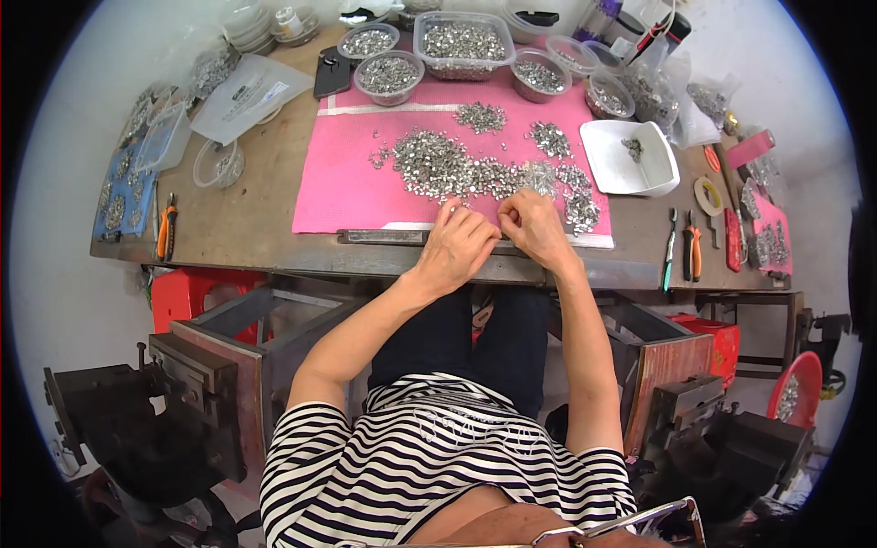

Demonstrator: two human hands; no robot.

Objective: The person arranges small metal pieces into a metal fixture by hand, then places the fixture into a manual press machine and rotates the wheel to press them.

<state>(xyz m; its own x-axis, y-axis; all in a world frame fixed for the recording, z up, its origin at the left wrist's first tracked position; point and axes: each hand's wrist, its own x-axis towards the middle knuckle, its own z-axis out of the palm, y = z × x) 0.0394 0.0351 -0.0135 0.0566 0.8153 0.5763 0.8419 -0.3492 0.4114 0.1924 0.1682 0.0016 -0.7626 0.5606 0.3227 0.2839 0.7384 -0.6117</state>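
My left hand (459,239) and my right hand (534,228) are close together at the front edge of a pink mat (343,173). Both have curled fingers, with thumb and forefinger drawn together. Anything pinched in them is too small or too hidden to make out. Just beyond the fingertips spreads a large pile of small shiny silver metal pieces (434,164). Smaller heaps lie to its right and behind it, one heap (581,210) beside my right hand. A flat metal bar (379,237) lies along the mat's edge, left of my left hand.
Tubs of metal pieces (464,46) line the back. A white square tray (660,169) stands right of the mat. Orange-handled pliers (167,230) lie left; a toothbrush (670,251), more pliers (692,251) and a tape roll (707,196) lie right. Bench vises (196,393) flank my legs.
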